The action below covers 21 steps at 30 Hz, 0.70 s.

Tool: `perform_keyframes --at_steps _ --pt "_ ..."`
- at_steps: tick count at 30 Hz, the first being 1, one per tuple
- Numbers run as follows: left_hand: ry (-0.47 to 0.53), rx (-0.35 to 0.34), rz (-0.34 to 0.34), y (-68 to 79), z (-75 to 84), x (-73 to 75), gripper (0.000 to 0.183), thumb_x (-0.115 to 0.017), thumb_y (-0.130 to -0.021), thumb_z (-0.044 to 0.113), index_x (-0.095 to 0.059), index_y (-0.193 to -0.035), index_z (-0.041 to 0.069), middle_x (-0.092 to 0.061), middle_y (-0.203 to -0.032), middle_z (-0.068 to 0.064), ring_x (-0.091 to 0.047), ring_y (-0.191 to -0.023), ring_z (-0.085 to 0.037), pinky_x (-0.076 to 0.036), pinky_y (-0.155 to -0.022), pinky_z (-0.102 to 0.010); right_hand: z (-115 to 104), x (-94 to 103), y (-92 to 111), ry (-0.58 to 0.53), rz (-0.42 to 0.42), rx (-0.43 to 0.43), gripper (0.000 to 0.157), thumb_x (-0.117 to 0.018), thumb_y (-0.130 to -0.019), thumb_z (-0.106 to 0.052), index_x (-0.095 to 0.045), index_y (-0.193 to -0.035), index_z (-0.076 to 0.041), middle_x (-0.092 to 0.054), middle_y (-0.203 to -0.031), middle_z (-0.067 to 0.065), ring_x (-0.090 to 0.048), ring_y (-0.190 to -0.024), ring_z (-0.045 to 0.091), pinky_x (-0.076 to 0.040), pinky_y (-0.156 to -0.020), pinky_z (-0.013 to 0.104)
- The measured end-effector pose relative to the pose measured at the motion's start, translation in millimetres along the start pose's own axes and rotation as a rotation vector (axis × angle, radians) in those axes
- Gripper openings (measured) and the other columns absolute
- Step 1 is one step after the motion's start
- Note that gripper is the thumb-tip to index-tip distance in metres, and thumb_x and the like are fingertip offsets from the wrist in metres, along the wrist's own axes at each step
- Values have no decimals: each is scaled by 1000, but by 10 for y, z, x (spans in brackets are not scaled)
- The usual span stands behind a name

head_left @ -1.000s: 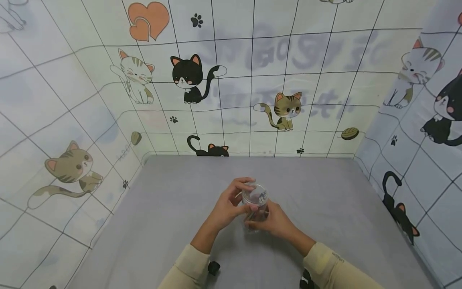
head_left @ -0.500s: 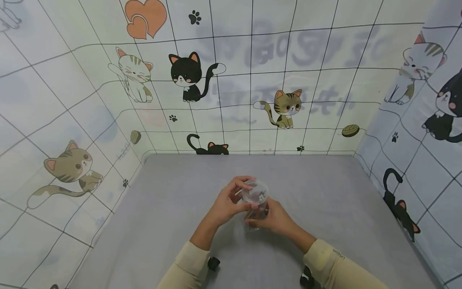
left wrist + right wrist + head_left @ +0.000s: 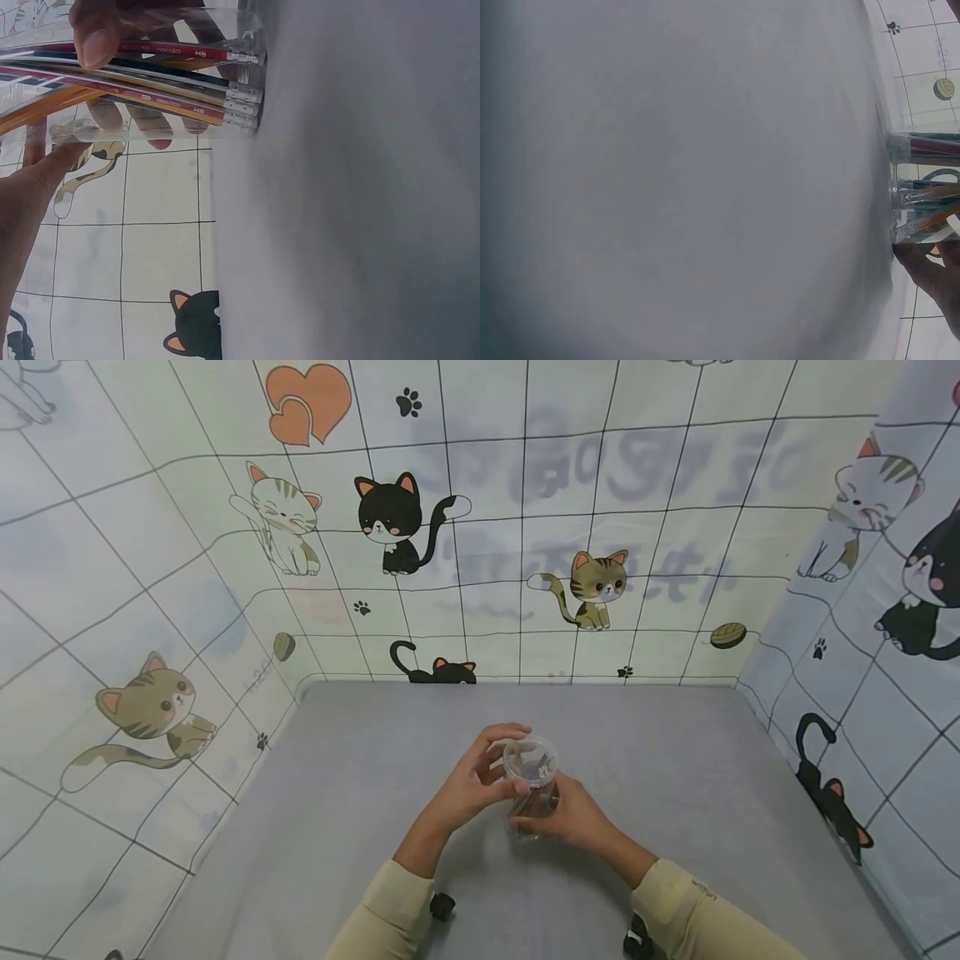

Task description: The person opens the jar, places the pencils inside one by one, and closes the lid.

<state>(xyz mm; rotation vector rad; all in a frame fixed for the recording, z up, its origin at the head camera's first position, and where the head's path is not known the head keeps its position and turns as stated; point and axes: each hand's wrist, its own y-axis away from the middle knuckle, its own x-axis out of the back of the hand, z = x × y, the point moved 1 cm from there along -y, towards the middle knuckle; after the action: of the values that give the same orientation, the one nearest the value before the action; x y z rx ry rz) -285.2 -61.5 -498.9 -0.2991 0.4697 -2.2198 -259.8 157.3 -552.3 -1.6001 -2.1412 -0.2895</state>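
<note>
A clear plastic jar (image 3: 534, 797) stands upright on the grey cloth surface, its clear round top (image 3: 531, 762) carrying a small print. Inside are several pencils (image 3: 172, 90) in red, dark and orange, with metal ends at the base. My left hand (image 3: 480, 777) curls its thumb and fingers round the jar's top rim from the left. Lower down, my right hand (image 3: 570, 814) grips the jar's body from the right, thumb in front and fingers behind. The right wrist view catches the pencil ends (image 3: 911, 199) at its right edge, beside part of my right hand (image 3: 937, 281).
The grey cloth surface (image 3: 360, 827) extends around the jar. Pale curtains (image 3: 487, 552) with cat drawings and grid lines stand behind and on both sides. Black straps (image 3: 442, 907) hang near the sleeves.
Both hands stay at the jar in nearly the same place. The fingers of my left hand shift slightly at the top rim. The head view wobbles a little.
</note>
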Motion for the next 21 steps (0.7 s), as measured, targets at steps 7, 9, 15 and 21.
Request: perform_keyframes --at_steps 7,9,15,21 --pt "24 6 -2 1 -12 18 75 -77 -105 12 -33 -165 13 -46 -171 -15 -48 -155 -47 -51 -122 -40 -7 -2 0 -1 1 9 85 -101 -80 -38 -60 -150 -13 -75 -139 4 -72 -124 25 -61 -103 54" --pt "26 6 -14 -7 -25 32 76 -74 -107 10 -29 -168 13 -45 -172 -15 -46 -157 -47 -52 -120 -38 -17 5 -4 -12 -6 15 84 -101 -80 -37 -60 -150 -13 -75 -138 4 -72 -124 25 -61 -104 54" --pt "7 38 -37 -8 -43 63 78 -65 -112 22 -20 -174 26 -45 -175 -12 -41 -162 -41 -50 -117 -47 -20 23 -16 -8 -20 23 86 -101 -81 -35 -57 -152 -11 -73 -143 6 -70 -132 31 -58 -110 61" --pt "-104 105 -25 49 -9 199 70 -46 -116 52 -15 -176 34 -37 -178 -7 -33 -167 -37 -34 -130 -68 23 73 11 65 -49 -23 117 -103 -77 -41 -38 -169 -12 -56 -166 15 -57 -150 45 -48 -120 68"
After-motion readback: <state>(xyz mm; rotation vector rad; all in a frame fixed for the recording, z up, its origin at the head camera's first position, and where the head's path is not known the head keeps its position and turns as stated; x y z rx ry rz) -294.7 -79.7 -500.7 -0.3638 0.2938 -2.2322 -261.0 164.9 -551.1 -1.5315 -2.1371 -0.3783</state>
